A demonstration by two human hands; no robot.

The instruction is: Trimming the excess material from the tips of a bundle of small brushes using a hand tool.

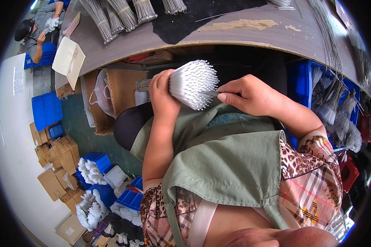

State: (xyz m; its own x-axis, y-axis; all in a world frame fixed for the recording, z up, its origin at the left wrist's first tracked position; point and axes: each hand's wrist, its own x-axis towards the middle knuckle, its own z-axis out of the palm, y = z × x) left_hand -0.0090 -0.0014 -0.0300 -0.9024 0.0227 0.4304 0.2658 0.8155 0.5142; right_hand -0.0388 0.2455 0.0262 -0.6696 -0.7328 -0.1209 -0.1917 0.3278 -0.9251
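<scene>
Apron: our green apron (235, 164) fills the bottom, closest to us.
Left hand: our left hand (163, 92) is wrapped tight around the bundle of white-tipped wires (193, 84), held over our lap just below the workbench (235, 35) edge.
Right hand: our right hand (247, 95) pinches one thin wire (210, 94) at the bundle's side.
Bench stuff: more tied wire bundles (119, 16) up on top.
Floor: blue bins (47, 111) and cardboard boxes (62, 154) off left.

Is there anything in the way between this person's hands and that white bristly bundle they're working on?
Nothing visible. The left hand already grips the fanned bundle of thin white plastic-tipped rods around its neck, and the right hand pinches a single rod at the bundle's edge. The green apron lies below, clear of both.
</scene>
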